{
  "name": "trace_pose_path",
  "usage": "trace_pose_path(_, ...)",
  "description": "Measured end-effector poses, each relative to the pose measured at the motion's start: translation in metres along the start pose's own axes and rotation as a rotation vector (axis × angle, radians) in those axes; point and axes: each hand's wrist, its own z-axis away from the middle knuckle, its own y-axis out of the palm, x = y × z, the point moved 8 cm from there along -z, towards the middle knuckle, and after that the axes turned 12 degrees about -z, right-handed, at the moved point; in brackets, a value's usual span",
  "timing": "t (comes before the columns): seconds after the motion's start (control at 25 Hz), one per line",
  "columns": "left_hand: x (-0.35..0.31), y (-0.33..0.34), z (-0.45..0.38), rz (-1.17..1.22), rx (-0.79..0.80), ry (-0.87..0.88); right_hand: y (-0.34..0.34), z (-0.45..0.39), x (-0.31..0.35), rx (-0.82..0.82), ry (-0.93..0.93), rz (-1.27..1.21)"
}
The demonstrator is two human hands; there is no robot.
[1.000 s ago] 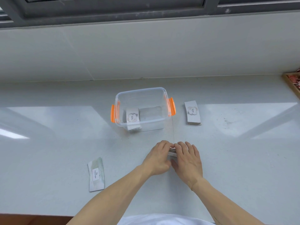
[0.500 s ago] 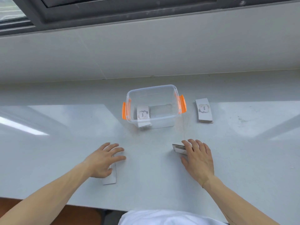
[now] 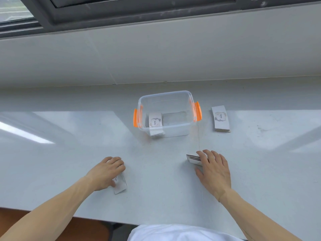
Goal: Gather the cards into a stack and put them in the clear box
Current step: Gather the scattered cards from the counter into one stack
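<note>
A clear box [image 3: 184,96] with orange handles stands on the white counter, and a small stack of cards [image 3: 155,121] printed "love" lies inside it at the left. My right hand [image 3: 214,171] rests flat on a fanned stack of cards [image 3: 192,158] in front of the box, fingers spread over its right part. My left hand [image 3: 106,172] lies curled over a lone card [image 3: 120,186] at the near left, covering its upper half. Another stack of cards [image 3: 220,119] lies to the right of the box.
The white counter [image 3: 69,153] runs to a low wall and a window frame [image 3: 121,11] behind the box. Its front edge [image 3: 52,212] is near my body, with brown floor below at the left.
My left hand left the central stack, swung to the near left and now curls down onto the lone card. My right hand stays on the stack. The view shifted left.
</note>
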Motion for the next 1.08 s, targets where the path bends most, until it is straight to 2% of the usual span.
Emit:
trace_pose_path(0.2,0.009,-0.035,-0.021,0.131,-0.103,-0.139,-0.002,0.0,0.0,-0.004,-0.019,-0.004)
trace_pose_path(0.4,-0.01,-0.085,-0.064,0.327,-0.195,-0.179,0.0,0.003,0.004,0.02,-0.017,-0.021)
trace_pose_path(0.56,-0.044,-0.128,-0.108,0.502,-0.146,-0.102,-0.003,0.002,0.003,0.02,-0.018,-0.014)
trace_pose_path(0.76,-0.088,-0.179,-0.147,0.479,-0.215,-0.015,-0.001,0.005,0.004,0.019,-0.002,-0.022)
trace_pose_path(1.0,-0.132,-0.187,-0.157,0.589,-0.097,0.158,-0.002,0.005,0.001,-0.023,0.027,-0.07)
trace_pose_path(1.08,-0.139,-0.189,-0.156,0.637,-0.088,0.166,0.0,0.004,0.0,-0.028,0.021,-0.084)
